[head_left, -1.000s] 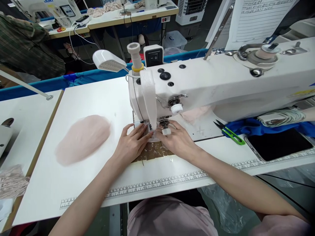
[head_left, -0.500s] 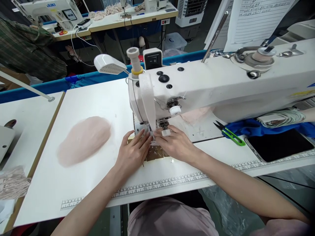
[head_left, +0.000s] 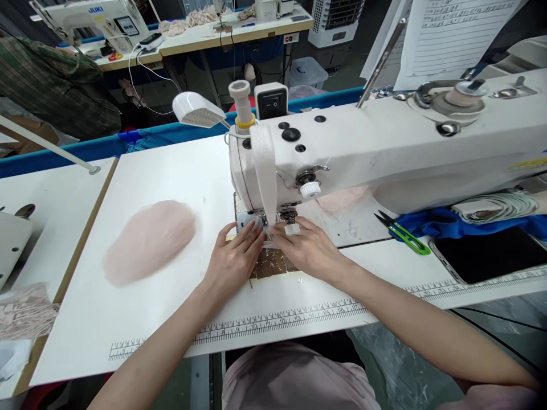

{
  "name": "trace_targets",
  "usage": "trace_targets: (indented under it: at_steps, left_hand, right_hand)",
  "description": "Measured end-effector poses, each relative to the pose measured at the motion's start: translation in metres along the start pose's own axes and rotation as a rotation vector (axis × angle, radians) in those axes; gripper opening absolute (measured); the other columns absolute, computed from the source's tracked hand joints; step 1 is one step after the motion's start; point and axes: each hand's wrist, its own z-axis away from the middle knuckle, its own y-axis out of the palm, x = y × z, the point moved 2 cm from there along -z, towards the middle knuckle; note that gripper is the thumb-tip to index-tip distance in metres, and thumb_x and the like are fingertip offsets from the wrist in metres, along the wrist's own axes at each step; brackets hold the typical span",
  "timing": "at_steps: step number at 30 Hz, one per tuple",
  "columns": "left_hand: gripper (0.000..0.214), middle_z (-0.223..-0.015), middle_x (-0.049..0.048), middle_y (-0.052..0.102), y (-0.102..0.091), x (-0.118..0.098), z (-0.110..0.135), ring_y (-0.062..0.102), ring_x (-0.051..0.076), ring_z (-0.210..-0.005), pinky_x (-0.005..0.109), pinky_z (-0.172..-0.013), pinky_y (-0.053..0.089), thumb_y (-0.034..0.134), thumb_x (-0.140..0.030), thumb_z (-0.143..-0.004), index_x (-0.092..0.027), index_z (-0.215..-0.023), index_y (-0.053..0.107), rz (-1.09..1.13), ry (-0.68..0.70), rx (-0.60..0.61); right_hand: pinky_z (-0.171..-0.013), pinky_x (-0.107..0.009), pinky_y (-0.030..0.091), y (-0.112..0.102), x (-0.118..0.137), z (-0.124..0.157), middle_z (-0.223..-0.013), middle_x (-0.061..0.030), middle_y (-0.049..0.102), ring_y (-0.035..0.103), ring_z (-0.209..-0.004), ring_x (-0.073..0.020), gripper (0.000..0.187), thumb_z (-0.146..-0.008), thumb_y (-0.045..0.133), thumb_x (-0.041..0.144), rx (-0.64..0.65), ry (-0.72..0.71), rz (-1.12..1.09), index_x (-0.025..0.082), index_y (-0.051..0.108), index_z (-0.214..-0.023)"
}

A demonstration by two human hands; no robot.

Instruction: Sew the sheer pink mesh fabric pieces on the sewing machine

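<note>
A white sewing machine spans the table's right half, with a white elastic band hanging down its head toward the needle. My left hand lies flat just left of the presser foot, fingers stretched out and pressing a small pale piece. My right hand rests on the other side, fingertips meeting the same piece under the needle, a white ring-like guard on one finger. What the fingertips pinch is mostly hidden.
A pink fabric pile lies on the white table to the left. Green thread snips, blue cloth and a dark phone sit at the right. A lamp stands behind the machine head. Another workstation lies beyond.
Both hands have stayed at the needle, drawing slightly closer together; the view shifted a little to the right. Nothing else moved.
</note>
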Motion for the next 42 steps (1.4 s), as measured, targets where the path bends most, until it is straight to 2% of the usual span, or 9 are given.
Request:
trace_targets:
  at_steps: [6,17,26,31,36,42]
  left_hand:
    - [0.034,-0.123,0.0087,0.065,0.0007,0.0035,-0.0039,0.059,0.023,-0.12,0.047,-0.104,0.034,0.045,-0.011,-0.095,-0.018,-0.125,0.058,-0.013,-0.004,-0.006]
    - [0.03,-0.125,0.009,0.064,0.0013,0.0083,-0.0062,0.06,0.024,-0.118,0.049,-0.104,0.034,0.046,-0.011,-0.095,-0.016,-0.121,0.059,-0.033,-0.009,0.007]
    - [0.036,-0.126,0.0086,0.064,0.0024,0.0075,-0.0055,0.059,0.025,-0.119,0.05,-0.104,0.033,0.045,-0.011,-0.095,-0.02,-0.128,0.057,0.004,-0.031,0.009]
    - [0.04,-0.124,0.0081,0.065,0.0034,0.0074,-0.0047,0.06,0.026,-0.117,0.051,-0.104,0.034,0.043,-0.012,-0.096,-0.023,-0.132,0.054,0.025,-0.05,-0.009]
    - [0.034,-0.122,0.0078,0.066,0.0031,0.0066,-0.005,0.061,0.025,-0.116,0.049,-0.103,0.033,0.046,-0.012,-0.095,-0.02,-0.126,0.058,-0.015,-0.032,-0.022]
    - [0.032,-0.122,0.0082,0.066,0.0029,0.0056,-0.0059,0.062,0.023,-0.114,0.048,-0.104,0.032,0.046,-0.013,-0.095,-0.018,-0.124,0.059,-0.024,-0.036,-0.012]
  right_hand:
    - [-0.094,-0.035,0.047,-0.0005,-0.0017,-0.0034,-0.063,-0.0024,0.066,0.064,-0.084,-0.0186,0.03,-0.084,0.043,-0.005,0.009,0.0,0.069,0.012,0.066,-0.089]
    - [-0.091,-0.033,0.049,0.0017,-0.0033,-0.0055,-0.066,-0.0021,0.066,0.065,-0.086,-0.0172,0.032,-0.084,0.041,-0.007,0.047,-0.006,0.119,0.013,0.065,-0.089]
    - [-0.09,-0.033,0.05,0.0024,-0.004,-0.0058,-0.069,-0.003,0.069,0.065,-0.091,-0.0174,0.028,-0.086,0.044,-0.003,0.031,-0.026,0.145,0.014,0.065,-0.088]
    - [-0.093,-0.033,0.049,0.0026,-0.0048,-0.0056,-0.079,-0.0065,0.073,0.065,-0.095,-0.0174,0.025,-0.088,0.046,-0.001,0.02,-0.021,0.124,0.012,0.066,-0.094]
    - [-0.094,-0.034,0.048,0.0049,-0.0055,-0.0047,-0.091,-0.0079,0.073,0.065,-0.098,-0.0171,0.024,-0.088,0.047,-0.001,0.043,-0.009,0.119,0.014,0.065,-0.095]
    - [-0.091,-0.034,0.049,0.0052,-0.0048,-0.0045,-0.08,-0.0069,0.072,0.065,-0.095,-0.0179,0.023,-0.088,0.047,-0.001,0.04,-0.016,0.098,0.013,0.065,-0.092]
